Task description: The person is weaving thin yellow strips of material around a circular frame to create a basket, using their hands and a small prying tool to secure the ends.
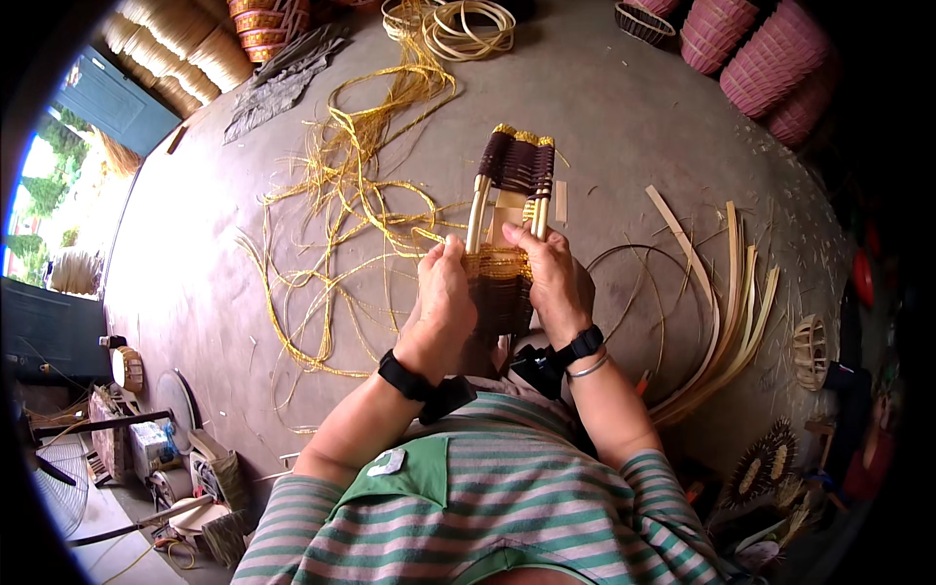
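In front of me is a long, narrow woven piece of dark brown and gold weave over pale cane rods, with an open stretch across its middle. My right hand is closed round its right side, the thumb lying over the rods. At its left edge my left hand is closed, thumb and forefinger pinching a golden strand. That strand seems to run off left into a loose tangle of golden cord on the floor. The lower end of the piece lies close to my body, partly hidden by my hands.
Pale split strips lie curved on the floor at right. A cane coil and grey cloth are at the far side. Stacked pink baskets stand far right. A fan and clutter fill the lower left, near a blue door.
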The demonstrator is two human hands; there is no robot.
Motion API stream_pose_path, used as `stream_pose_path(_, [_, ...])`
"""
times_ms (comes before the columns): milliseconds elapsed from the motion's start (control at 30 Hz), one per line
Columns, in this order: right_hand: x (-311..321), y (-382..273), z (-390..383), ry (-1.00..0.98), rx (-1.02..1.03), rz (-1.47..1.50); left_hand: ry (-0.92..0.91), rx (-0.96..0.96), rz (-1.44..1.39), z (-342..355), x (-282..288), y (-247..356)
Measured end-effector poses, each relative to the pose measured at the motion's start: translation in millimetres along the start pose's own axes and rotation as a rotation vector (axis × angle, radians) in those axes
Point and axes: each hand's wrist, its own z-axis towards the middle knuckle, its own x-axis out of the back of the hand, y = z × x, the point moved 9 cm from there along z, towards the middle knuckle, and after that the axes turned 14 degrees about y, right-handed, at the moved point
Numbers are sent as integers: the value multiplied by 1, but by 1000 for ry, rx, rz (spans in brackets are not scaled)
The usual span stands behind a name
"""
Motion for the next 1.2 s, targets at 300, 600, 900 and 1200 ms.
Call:
stream_pose_path(300, [-2,0,-4,-15,-43,10,-111,60,45,-11,-1,11])
stream_pose_path(600, [27,-18,-57,231,598,-165,-67,119,21,-18,-5,4])
stream_pose_path(900, [36,2,-42,194,581,-195,-3,106,49,-8,-5,2])
stream_pose_path(1200, [27,6,-32,154,641,-172,59,96,38,9,-3,-1])
